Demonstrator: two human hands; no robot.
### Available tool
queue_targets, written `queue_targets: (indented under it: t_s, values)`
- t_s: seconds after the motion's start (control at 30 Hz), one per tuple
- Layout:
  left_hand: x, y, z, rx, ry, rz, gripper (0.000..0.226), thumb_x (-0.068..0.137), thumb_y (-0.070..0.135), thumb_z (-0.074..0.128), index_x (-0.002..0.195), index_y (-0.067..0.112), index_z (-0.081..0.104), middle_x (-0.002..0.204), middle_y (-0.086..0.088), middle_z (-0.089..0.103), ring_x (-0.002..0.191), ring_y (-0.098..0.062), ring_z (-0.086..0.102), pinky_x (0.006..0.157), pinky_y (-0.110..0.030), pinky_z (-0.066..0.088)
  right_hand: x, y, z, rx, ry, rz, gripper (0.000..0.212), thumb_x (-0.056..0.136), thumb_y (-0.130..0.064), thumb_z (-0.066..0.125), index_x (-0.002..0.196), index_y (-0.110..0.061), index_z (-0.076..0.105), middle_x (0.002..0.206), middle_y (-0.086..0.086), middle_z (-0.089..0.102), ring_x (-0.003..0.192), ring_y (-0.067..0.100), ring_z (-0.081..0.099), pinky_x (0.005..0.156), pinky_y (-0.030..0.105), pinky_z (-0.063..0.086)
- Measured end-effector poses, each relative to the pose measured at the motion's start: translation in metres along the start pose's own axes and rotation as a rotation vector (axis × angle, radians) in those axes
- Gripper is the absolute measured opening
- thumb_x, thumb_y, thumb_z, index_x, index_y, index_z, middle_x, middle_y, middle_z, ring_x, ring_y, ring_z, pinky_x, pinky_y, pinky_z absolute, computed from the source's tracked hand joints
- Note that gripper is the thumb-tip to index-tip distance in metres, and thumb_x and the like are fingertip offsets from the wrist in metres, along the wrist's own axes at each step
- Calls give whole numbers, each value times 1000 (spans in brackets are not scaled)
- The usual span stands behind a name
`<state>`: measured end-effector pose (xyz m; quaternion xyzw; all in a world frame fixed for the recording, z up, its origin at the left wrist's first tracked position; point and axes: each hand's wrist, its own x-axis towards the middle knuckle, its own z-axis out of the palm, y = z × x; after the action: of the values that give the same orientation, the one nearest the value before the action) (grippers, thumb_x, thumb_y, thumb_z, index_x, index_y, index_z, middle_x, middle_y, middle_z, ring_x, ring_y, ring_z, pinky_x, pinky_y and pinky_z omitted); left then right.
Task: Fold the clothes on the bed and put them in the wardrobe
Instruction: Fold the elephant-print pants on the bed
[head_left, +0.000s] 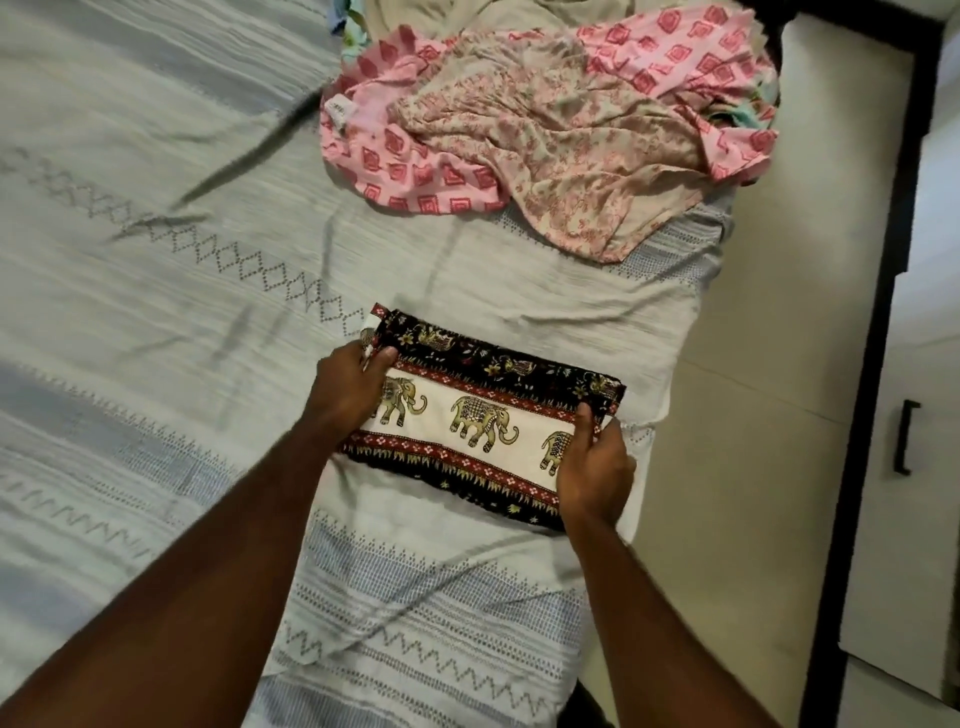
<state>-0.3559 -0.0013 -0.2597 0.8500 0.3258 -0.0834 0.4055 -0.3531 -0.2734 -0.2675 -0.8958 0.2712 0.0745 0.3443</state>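
On the bedspread, both hands gripped a folded elephant-print cloth: left hand at nine o'clock, right hand at three. Unfolded pink clothes lay at twelve.

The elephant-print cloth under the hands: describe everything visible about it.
The elephant-print cloth is folded into a flat, long rectangle on the bedspread, lying slightly askew. A cream centre band carries tan elephants, edged by red flowered stripes and black outer borders with gold motifs. It looks like thin woven cotton. The left hand grips its left end, the right hand its right end. The pile of unfolded clothes lies apart, farther up the bed.
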Motion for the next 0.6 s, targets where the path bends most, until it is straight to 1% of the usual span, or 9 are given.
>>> queue_targets:
  t_s: [0.03, 0.1, 0.2, 0.23, 0.3, 0.4, 0.47, 0.53, 0.6]
  values:
    - [-10, -11, -6, -45, 12, -22, 37, 101, 38, 57, 119, 6, 67, 110, -19, 72, 104, -34, 67, 89, -39, 52, -2, -3, 0, 17, -43, -61, 72, 96, -70, 32, 120, -9, 60, 83, 9, 69, 77, 26, 66, 68, 36, 52]
    - [-31, -29, -22, -169, 30, -51, 34, 102, 33, 56, 124, 9, 64, 112, -15, 72, 103, -32, 68, 89, -40, 54, -6, -17, -2, 72, -143, -193, 57, 97, -65, 38, 116, -16, 60, 79, -1, 66, 71, 14, 62, 70, 35, 55]
    - [-54, -50, -55, -369, 81, -107, 26, 104, 31, 53, 126, 18, 59, 113, -8, 70, 102, -27, 69, 88, -42, 56, -14, -56, -6, 142, -301, -376, 36, 100, -54, 49, 107, -22, 62, 73, 0, 69, 60, 12, 65, 55, 30, 54]
    - [-57, -56, -65, -422, 107, -128, 23, 104, 31, 52, 124, 21, 57, 112, -8, 70, 100, -28, 69, 88, -48, 58, -13, -69, -3, 178, -350, -421, 31, 100, -52, 52, 106, -23, 62, 76, 1, 71, 61, 13, 68, 55, 32, 57]
    - [-65, -65, -90, -547, 184, -178, 19, 105, 30, 51, 122, 23, 55, 111, -10, 70, 96, -29, 71, 82, -54, 60, -17, -105, 6, 212, -453, -492, 28, 97, -52, 58, 106, -25, 64, 85, 1, 75, 71, 14, 73, 64, 41, 62]
    - [-73, -70, -116, -699, 283, -256, 14, 107, 27, 48, 119, 24, 53, 106, -10, 70, 83, -25, 72, 68, -45, 62, -18, -147, 27, 226, -608, -559, 29, 95, -51, 64, 105, -24, 67, 92, 2, 77, 81, 20, 75, 73, 53, 62]
    - [-75, -80, -141, -778, 356, -283, 11, 107, 26, 48, 117, 24, 53, 104, -10, 70, 81, -24, 72, 67, -44, 61, -27, -183, 52, 224, -724, -621, 32, 93, -55, 62, 103, -25, 67, 94, 5, 77, 84, 27, 75, 75, 57, 60]
    - [-73, -87, -157, -849, 400, -289, 11, 107, 24, 48, 117, 22, 52, 105, -11, 70, 82, -24, 72, 67, -45, 61, -31, -209, 73, 238, -775, -683, 26, 96, -53, 60, 104, -30, 66, 95, 2, 77, 85, 25, 75, 76, 57, 60]
    - [-63, -95, -180, -919, 486, -300, 13, 107, 23, 49, 119, 20, 51, 108, -10, 69, 86, -25, 73, 66, -45, 61, -40, -247, 101, 241, -847, -737, 14, 101, -44, 57, 104, -32, 63, 94, -3, 76, 84, 19, 75, 75, 53, 62]
